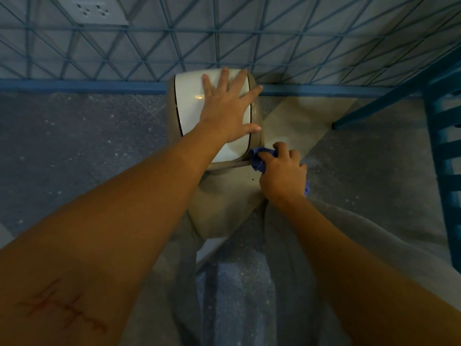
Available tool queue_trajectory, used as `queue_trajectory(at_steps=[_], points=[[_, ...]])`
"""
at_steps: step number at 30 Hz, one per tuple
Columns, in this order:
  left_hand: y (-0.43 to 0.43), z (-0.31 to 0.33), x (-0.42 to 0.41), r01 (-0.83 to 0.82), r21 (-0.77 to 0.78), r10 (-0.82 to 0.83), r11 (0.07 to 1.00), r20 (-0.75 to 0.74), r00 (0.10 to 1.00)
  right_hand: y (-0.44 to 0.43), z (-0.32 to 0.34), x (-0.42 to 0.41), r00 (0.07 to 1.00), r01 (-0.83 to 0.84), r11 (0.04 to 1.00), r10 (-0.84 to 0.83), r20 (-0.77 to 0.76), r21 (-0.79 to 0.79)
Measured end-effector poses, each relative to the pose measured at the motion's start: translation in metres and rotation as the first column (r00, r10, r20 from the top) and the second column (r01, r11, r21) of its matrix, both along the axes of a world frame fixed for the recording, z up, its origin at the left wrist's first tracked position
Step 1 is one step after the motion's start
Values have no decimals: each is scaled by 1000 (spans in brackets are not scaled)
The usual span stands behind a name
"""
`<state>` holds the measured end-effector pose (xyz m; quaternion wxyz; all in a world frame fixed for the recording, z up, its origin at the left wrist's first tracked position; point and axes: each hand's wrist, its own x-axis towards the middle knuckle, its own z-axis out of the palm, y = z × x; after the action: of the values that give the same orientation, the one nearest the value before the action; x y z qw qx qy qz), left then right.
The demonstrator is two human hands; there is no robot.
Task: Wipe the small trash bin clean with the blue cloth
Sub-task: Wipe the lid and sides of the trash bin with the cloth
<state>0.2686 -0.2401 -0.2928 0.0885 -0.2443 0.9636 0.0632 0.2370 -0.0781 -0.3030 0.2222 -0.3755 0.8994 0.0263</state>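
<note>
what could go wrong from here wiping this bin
1. The left hand lies flat on the white lid; if that lid swings, pressure may tip it inward and the hand could slip in.
2. The right hand grips the blue cloth bunched up, so little cloth meets the small trash bin at its near right rim corner, and knuckles may scrape it.
3. The blue chair stands close on the right; a wide stroke might bump it.

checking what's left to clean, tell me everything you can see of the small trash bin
The small trash bin looks like beige plastic, with a glossy white lid panel on top. It stands upright on the speckled floor by the blue-lined wall. The left hand presses flat on the lid; the right hand holds the blue cloth against its near right rim.
</note>
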Motion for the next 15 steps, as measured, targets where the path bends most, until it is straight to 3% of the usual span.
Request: queue_trajectory(at_steps=[10,15], points=[[0,1,-1,3,9,-4,1000,12,1000,-8,2,39,983,-179,984,179,36,5],[2,0,0,-5,12,5,1000,7,1000,0,-3,26,996,-87,996,87,13,-21]])
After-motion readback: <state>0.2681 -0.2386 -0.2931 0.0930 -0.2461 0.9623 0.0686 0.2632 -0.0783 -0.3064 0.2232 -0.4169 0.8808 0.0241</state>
